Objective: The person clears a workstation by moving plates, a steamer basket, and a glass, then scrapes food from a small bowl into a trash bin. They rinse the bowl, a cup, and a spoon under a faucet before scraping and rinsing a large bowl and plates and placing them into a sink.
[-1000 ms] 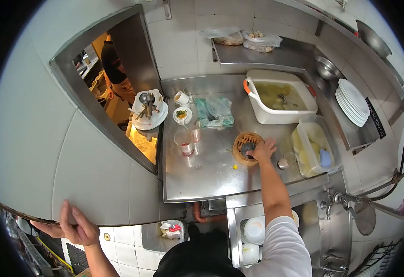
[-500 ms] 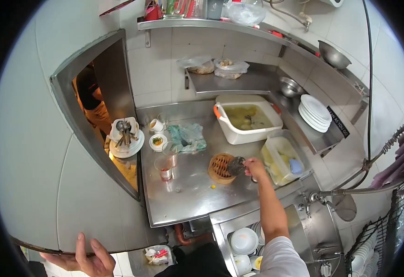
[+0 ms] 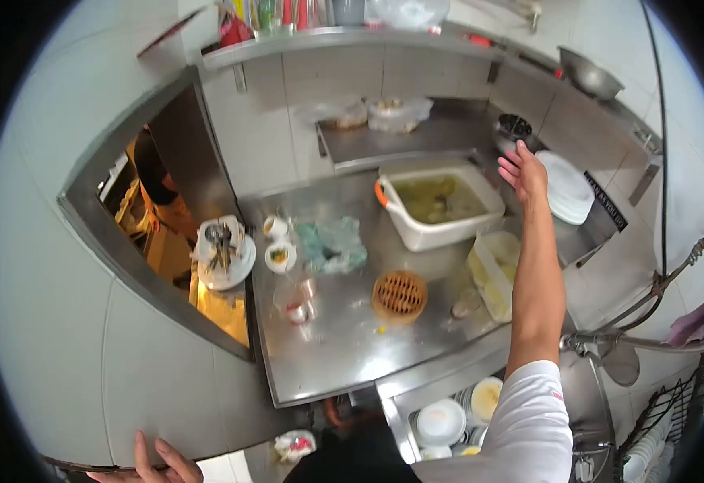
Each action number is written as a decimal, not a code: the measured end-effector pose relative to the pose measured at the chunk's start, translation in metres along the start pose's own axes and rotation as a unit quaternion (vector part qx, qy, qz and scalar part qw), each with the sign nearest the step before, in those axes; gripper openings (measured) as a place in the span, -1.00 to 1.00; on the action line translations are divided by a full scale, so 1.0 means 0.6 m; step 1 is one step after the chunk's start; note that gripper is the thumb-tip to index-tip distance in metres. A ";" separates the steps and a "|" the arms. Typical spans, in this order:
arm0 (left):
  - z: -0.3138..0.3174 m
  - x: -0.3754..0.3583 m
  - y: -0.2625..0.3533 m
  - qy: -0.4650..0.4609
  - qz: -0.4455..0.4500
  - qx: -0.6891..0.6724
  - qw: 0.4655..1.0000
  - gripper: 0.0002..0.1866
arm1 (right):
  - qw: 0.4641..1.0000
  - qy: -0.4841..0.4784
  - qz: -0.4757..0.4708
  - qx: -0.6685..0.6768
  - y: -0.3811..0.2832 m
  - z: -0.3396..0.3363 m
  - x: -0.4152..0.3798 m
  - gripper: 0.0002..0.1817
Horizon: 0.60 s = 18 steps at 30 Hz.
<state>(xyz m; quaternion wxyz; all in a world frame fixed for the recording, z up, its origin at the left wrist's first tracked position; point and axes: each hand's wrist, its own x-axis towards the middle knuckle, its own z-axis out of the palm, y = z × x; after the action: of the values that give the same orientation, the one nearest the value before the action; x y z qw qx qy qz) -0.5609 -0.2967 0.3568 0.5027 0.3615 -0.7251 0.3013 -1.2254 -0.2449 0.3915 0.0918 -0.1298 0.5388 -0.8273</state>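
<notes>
My right hand [image 3: 525,173] reaches out over the right-hand shelf with its fingers apart and nothing in them. Just beyond its fingertips, a dark, mesh-like scouring pad [image 3: 515,125] sits in a small metal bowl [image 3: 506,142]. A round bamboo steamer basket [image 3: 400,296] with a slatted base stands on the steel table [image 3: 328,366]. Beside the steamer is a small clear glass [image 3: 463,306]. At the lower left, my left hand [image 3: 163,465] has its fingers stretched at the lower edge of the pale wall panel; part of it is out of view.
A white tub [image 3: 416,235] of murky water and a clear container [image 3: 489,278] stand on the table. Stacked plates [image 3: 563,189] lie beside my right forearm. Left are glasses [image 3: 295,310], a cup [image 3: 274,228], a green plastic bag [image 3: 334,245] and plates with cutlery [image 3: 227,270].
My right hand has moved up and right from the steamer to the shelf. The scouring pad it held is now in the metal bowl, let go. The view has shifted slightly.
</notes>
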 end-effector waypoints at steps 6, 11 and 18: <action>0.012 -0.016 0.011 0.042 -0.054 -0.075 0.995 -0.75 | 0.857 -0.188 0.100 -0.469 0.293 -0.071 -0.133 -0.82; 0.006 -0.018 0.001 0.051 -0.028 -0.064 0.996 -0.74 | 0.805 -0.114 0.238 -0.531 0.476 -0.124 -0.260 -0.58; 0.019 -0.038 -0.005 0.053 -0.102 -0.228 0.967 -0.77 | 0.791 -0.033 0.185 -0.582 0.532 -0.152 -0.371 -0.64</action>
<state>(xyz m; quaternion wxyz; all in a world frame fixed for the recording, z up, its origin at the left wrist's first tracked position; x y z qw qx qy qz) -0.5592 -0.3026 0.3318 0.6378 0.2927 -0.7062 0.0941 -1.0387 -0.2294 0.0383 0.1682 -0.0836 0.9286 -0.3202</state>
